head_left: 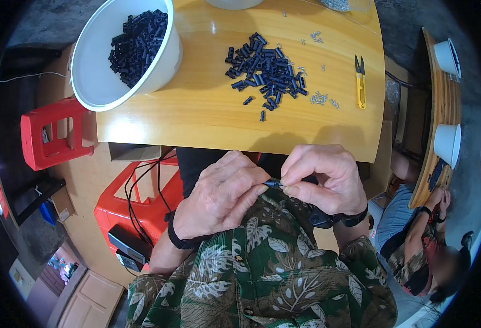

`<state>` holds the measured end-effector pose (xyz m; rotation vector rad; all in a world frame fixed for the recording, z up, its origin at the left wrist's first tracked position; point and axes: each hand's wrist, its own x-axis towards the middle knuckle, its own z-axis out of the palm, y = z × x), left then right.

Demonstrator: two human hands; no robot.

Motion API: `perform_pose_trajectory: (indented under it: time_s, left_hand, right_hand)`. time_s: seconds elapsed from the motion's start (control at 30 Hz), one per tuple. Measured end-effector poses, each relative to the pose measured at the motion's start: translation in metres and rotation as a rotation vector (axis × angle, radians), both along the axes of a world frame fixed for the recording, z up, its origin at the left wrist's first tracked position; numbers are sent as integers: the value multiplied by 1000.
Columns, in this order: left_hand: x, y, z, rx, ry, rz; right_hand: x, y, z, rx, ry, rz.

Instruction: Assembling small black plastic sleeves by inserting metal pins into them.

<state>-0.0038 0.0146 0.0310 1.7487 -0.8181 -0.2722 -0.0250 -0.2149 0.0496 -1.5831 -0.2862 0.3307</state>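
A small black plastic tube [273, 184] is held between the thumb and fingers of my left hand [221, 194], just off the table's front edge. At the tube's right end, the thumb and fingertips of my right hand [328, 177] close in a pinch. What sits in that pinch is too small to make out. Ahead of my hands, a loose heap of similar black tubes [270, 71] lies on the wooden table [207, 120]. Beside the heap are scattered tiny silvery pieces [319, 98], spring-like in look.
Yellow-handled thread snips [360, 90] lie at the table's right. A white tub [169, 63] full of black tubes stands at the left edge. Red stools [106, 202] and cables are at lower left. Another person [415, 240] works at a bench [434, 115] on the right.
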Motion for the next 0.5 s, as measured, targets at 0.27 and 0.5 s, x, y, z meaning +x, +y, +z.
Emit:
perform_pose_trajectory:
  time_s: [0.27,0.5]
  left_hand:
    - [-6,0,-1,24,141,65]
    - [-10,-7,1,5,240,161]
  right_hand:
    - [-10,6,-22,196,214,-85]
    - [-20,8,-28,343,324,-203]
